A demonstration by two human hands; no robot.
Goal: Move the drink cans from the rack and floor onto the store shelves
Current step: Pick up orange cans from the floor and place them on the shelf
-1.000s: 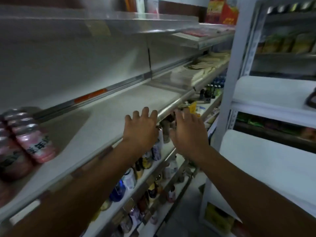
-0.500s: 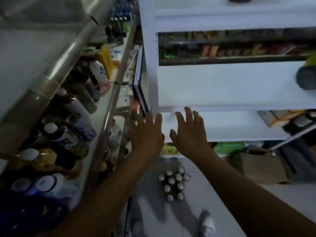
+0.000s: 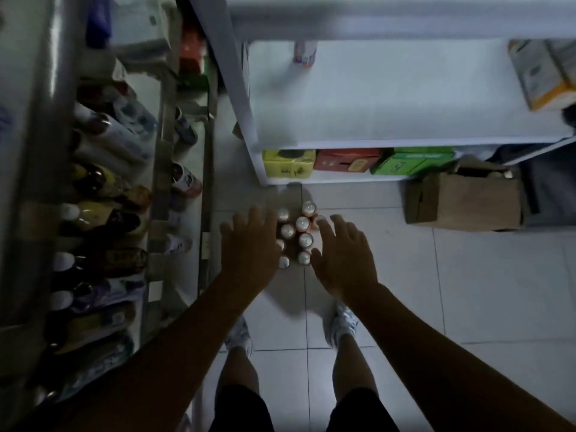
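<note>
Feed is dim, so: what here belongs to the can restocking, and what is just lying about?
Job: white-topped drink cans clustered on the floor; left hand and right hand, both open; grey metal store shelving; white rack.
Lying about: brown cardboard box; yellow carton; red carton; green carton; bottles on the shelving.

No text legible anywhere, the view is too dim & blurry. Print shows only as smudges on the yellow box (image 3: 288, 163), red box (image 3: 347, 159) & green box (image 3: 414, 162) under the white shelf (image 3: 405, 104), as bluish marks on the lone can (image 3: 304, 54) at the back of that shelf, and as dark lettering on a bottle (image 3: 184, 182) at left. The floor cans (image 3: 303, 224) show only pale tops.
</note>
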